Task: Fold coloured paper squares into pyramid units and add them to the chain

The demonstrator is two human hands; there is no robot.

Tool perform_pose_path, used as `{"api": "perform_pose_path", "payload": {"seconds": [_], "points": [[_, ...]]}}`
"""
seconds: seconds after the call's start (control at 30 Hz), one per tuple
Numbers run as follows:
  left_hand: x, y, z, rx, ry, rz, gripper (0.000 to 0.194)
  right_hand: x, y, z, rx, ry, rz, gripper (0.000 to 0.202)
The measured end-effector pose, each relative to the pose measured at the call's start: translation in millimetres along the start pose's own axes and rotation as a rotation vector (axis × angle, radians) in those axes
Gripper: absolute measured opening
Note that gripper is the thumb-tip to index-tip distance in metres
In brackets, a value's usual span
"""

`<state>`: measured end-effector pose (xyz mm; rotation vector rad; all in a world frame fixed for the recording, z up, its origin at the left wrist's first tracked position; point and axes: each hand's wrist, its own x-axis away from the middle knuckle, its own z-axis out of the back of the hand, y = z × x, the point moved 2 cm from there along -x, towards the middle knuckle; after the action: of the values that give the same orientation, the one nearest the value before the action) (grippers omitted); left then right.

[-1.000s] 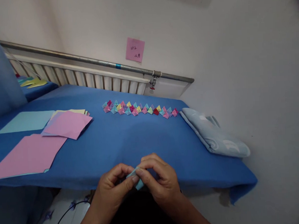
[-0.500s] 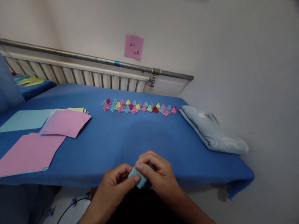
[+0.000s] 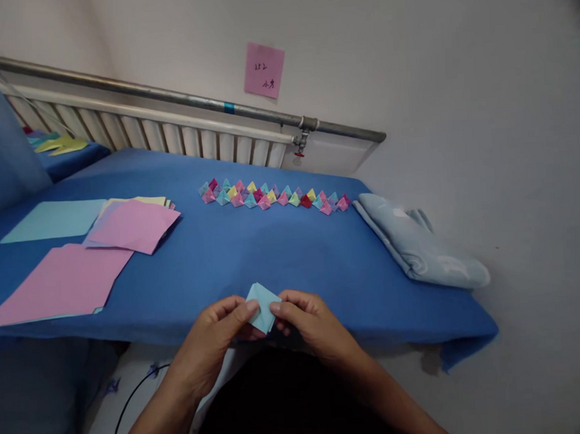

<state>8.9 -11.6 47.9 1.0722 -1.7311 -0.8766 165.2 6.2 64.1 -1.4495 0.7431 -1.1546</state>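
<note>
A small folded piece of light blue paper point(image 3: 262, 304) is held up at the front edge of the blue-covered table point(image 3: 214, 260). My left hand point(image 3: 227, 319) pinches its left side, thumb on top and fingers underneath. On the right side, my right hand point(image 3: 302, 313) grips it between thumb and fingers. The paper lies diamond-wise, with a point facing away from me. Beyond my hands, small folded paper pieces point(image 3: 264, 201) in pink, blue, yellow, purple and red stand in rows across the table.
Pink sheets point(image 3: 62, 281) and a light blue sheet point(image 3: 51, 220) lie at left, beside a stack of smaller coloured squares point(image 3: 135, 225). A folded grey-blue cloth point(image 3: 412, 243) rests at right. Behind the table are a radiator point(image 3: 169, 132) and a pipe. A pink note point(image 3: 264, 69) hangs on the wall.
The folded light blue paper has been turned and now shows a flat diamond face. My hands have moved apart to its two sides and slightly away from me. The view has tilted down slightly.
</note>
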Motion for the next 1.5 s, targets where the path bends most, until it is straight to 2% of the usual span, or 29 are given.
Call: {"api": "perform_pose_path", "payload": {"seconds": [0.1,0.23,0.5,0.63,0.77,0.87,0.97,1.07,1.17,1.23,1.5], "points": [[-1,-3,2.0,0.009,-0.038,-0.006,0.031,-3,3,-2,-0.066,-0.029,-0.034,0.027],[-3,-6,3.3,-0.033,0.002,-0.033,0.032,-5,7,-6,-0.113,-0.040,-0.044,0.028],[-4,-8,4.0,-0.080,0.091,-0.045,0.032,-4,9,-7,-0.066,0.007,-0.008,0.029],[-4,-9,5.2,-0.100,0.052,-0.030,0.030,-5,11,-5,-0.064,0.015,-0.037,0.026],[-5,-8,9.4,-0.082,-0.011,-0.003,0.032,-3,13,-5,-0.026,-0.058,-0.067,0.025],[-6,-6,12.6,-0.145,-0.012,0.007,0.033,-3,14,-5,-0.014,-0.082,-0.072,0.026],[-7,-5,15.4,-0.128,0.061,-0.024,0.035,-2,11,-1,-0.039,0.032,0.019,0.027],[-9,-7,17.2,-0.041,0.144,-0.078,0.036,5,0,4,0.052,0.212,0.239,0.018],[-9,-9,17.2,0.032,0.200,-0.134,0.035,15,-9,1,0.218,0.202,0.419,0.010],[-9,-10,16.5,0.070,0.219,-0.153,0.035,19,-10,-3,0.280,0.167,0.441,0.004],[-8,-12,13.6,0.058,0.220,-0.183,0.031,13,-4,-6,0.301,0.172,0.403,0.012]]}}
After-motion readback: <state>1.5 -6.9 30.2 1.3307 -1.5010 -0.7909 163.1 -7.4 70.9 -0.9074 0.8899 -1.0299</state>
